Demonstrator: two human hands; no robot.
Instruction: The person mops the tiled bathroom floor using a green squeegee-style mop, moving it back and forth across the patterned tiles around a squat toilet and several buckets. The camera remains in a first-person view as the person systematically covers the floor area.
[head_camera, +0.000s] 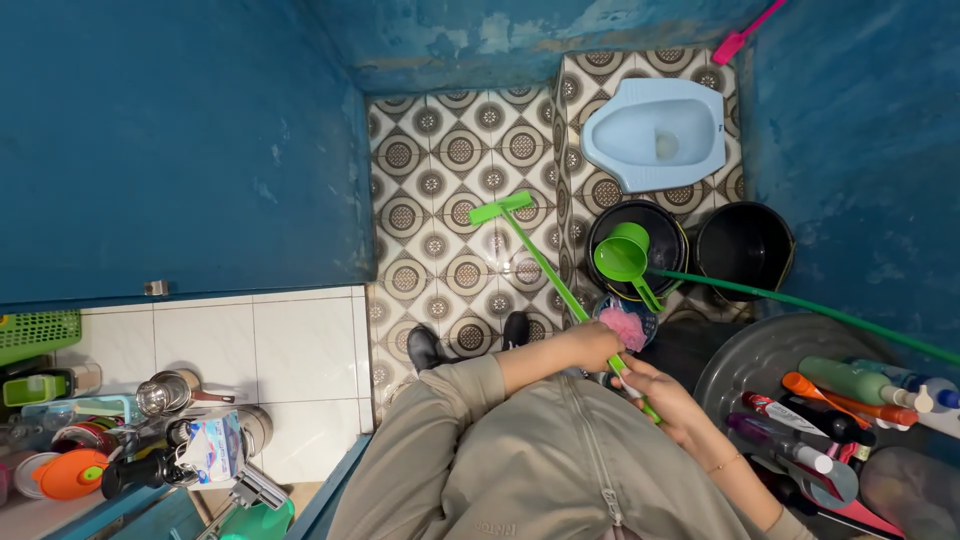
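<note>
Both hands are closed around the handle of a green long-handled brush (545, 262), down near its upper end, close against the person's body. Left hand (590, 345) sits higher along the shaft, fingers wrapped over it just beside a pink mesh sponge (624, 327); right hand (662, 394) grips lower and nearer the torso, thumb laid along the handle. From the hands the shaft runs away up and to the left across the picture, its long axis on a diagonal, and ends in a flat green head (501, 208) resting on or just above the patterned floor tiles (440, 200) — contact is hard to judge from this steep angle. So the working end lies well ahead of the hands, beyond the person's black shoes (424, 347), and the left hand is the nearer of the two to it. Just right of the shaft stands a black bucket (606, 232) with a green dipper (622, 258) set in it, a second black bucket (745, 245) beside that, and a pale blue squat toilet (655, 135) further on against the blue wall (180, 140). A green hose (800, 303) crosses towards a grey lid (745, 362) crowded with bottles (850, 400). Off to the left, a white tiled counter (250, 345) holds metal pots and kitchenware.
</note>
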